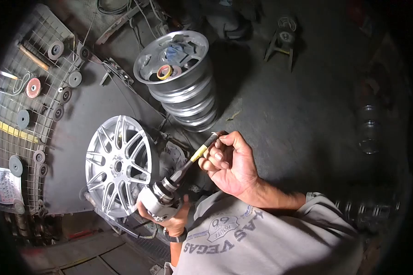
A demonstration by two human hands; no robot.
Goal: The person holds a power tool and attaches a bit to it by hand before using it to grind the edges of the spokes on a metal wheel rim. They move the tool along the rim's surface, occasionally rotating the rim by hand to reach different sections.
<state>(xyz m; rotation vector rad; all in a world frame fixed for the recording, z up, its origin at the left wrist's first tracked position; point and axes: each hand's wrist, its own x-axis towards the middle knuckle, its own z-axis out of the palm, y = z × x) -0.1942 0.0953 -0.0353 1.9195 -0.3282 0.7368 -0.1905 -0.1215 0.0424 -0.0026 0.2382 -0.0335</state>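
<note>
My left hand, with a dark band on its wrist, is wrapped round the grey-white body of a power tool. A long shaft with yellow wrapping sticks out of the tool's metal collar, pointing up and to the right. The thumb and fingertips of my right hand pinch the shaft's far end, where something small and whitish shows. Its palm faces up, with the other fingers curled. Left of the tool stands a silver multi-spoke wheel rim, tilted and apart from the shaft.
Stacked rims stand behind, with a yellow tape roll and blue cloth on top. A wire rack at left holds several abrasive discs. Cables and a small stand are farther back. A person's dark shoe shows at the top.
</note>
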